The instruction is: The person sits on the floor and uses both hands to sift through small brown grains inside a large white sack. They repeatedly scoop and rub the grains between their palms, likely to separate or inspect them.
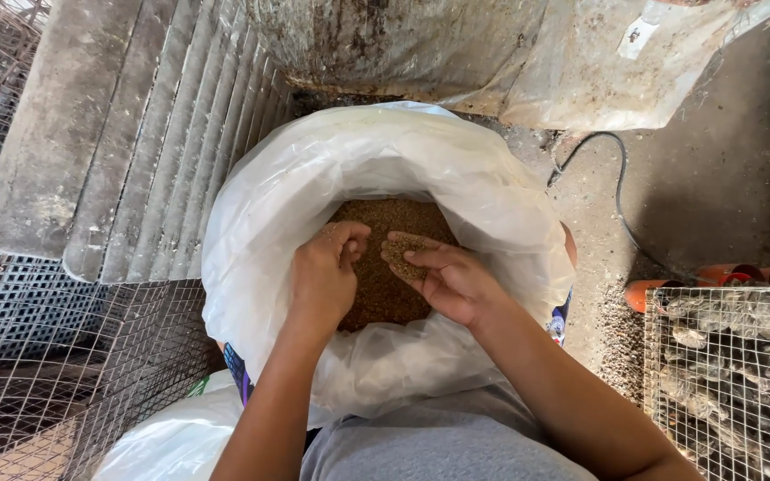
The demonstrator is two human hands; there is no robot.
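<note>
A large white plastic sack [385, 169] stands open in front of me, filled with fine brown grain feed [376, 294]. Both hands reach into its mouth. My left hand [324, 278] hangs palm down over the feed with the fingers curled inward, dusted with grains. My right hand [443, 276] is turned palm up just to the right, cupping a small heap of the feed on its fingers. The two hands are almost touching at the fingertips.
Wire mesh cages [55, 374] fill the left and lower left, under corrugated grey sheets [135, 160]. Another wire cage [733, 374] with small birds inside sits at the right, with orange pipe pieces [652, 289] beside it. A black cable [618, 191] runs across the dirty floor.
</note>
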